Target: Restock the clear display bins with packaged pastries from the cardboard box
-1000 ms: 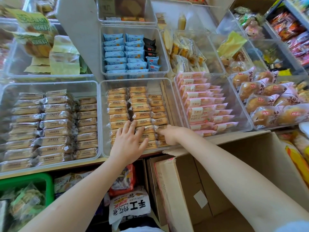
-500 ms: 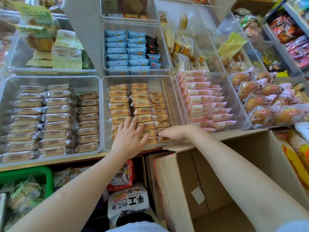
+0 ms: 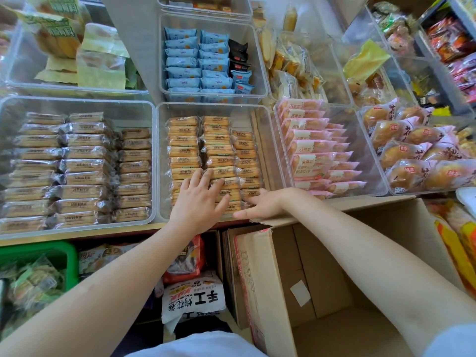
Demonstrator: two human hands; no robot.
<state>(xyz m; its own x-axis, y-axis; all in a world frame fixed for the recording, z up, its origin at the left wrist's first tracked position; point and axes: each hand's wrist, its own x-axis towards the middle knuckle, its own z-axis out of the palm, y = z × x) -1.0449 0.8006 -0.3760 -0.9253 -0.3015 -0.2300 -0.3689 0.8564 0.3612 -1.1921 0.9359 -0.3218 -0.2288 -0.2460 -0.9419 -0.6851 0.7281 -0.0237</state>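
Observation:
A clear bin (image 3: 262, 117) in the middle holds three rows of orange-wrapped pastries (image 3: 184, 150). My left hand (image 3: 199, 199) lies flat, fingers spread, on the front packs of the left and middle rows. My right hand (image 3: 260, 204) rests at the bin's front right corner, fingers against the nearest packs of the right row, thumb out; whether it grips a pack is unclear. The open cardboard box (image 3: 265, 274) stands below to the right, and the part of its inside that shows is bare.
A clear bin of brown-wrapped pastries (image 3: 82, 166) sits to the left, pink packs (image 3: 309, 148) and round buns (image 3: 412, 155) to the right, blue packs (image 3: 195, 60) behind. A green basket (image 3: 64, 253) and bagged snacks (image 3: 193, 300) are under the shelf.
Both hands stay on the front packs of the middle bin; my right hand has slid slightly outward toward the front corner. The view has tilted down a little.

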